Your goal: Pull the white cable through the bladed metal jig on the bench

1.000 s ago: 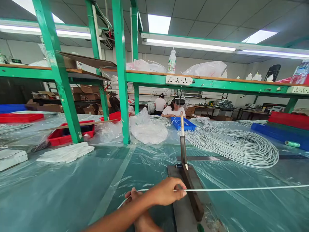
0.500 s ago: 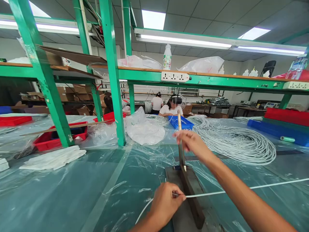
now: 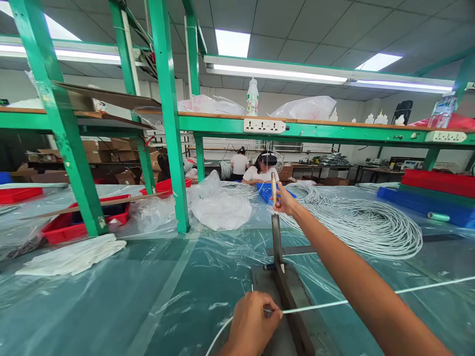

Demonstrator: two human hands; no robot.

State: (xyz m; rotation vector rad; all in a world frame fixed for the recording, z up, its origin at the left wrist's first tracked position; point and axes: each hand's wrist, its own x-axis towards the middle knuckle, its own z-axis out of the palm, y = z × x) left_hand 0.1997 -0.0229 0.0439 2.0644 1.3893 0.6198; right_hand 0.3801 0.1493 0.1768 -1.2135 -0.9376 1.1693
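Observation:
Low in the view, my left hand (image 3: 254,321) pinches a thin white cable (image 3: 315,307) between thumb and fingers. The cable runs right across the base of a hand-lever cutter and passes beneath my right forearm; its other side curves down at the lower left. The cutter has a dark metal base plate (image 3: 261,277), a long dark bar (image 3: 293,316) and a small spring (image 3: 269,267). Its raised lever (image 3: 276,237) stands nearly upright. My right hand (image 3: 285,199) is closed around the lever's light-coloured handle (image 3: 274,190); part of the grip is hidden.
Coiled white cable (image 3: 371,227) lies to the right, near stacked red and blue trays (image 3: 426,202). A plastic bag (image 3: 222,212), white gloves (image 3: 74,254) and a red tray (image 3: 59,230) are at left. Green posts (image 3: 170,123) carry a shelf. A person (image 3: 256,173) sits opposite.
My right hand has moved up and inward from beside the lever and closed on its handle. My left hand keeps its pinch on the cable. The view has shifted slightly.

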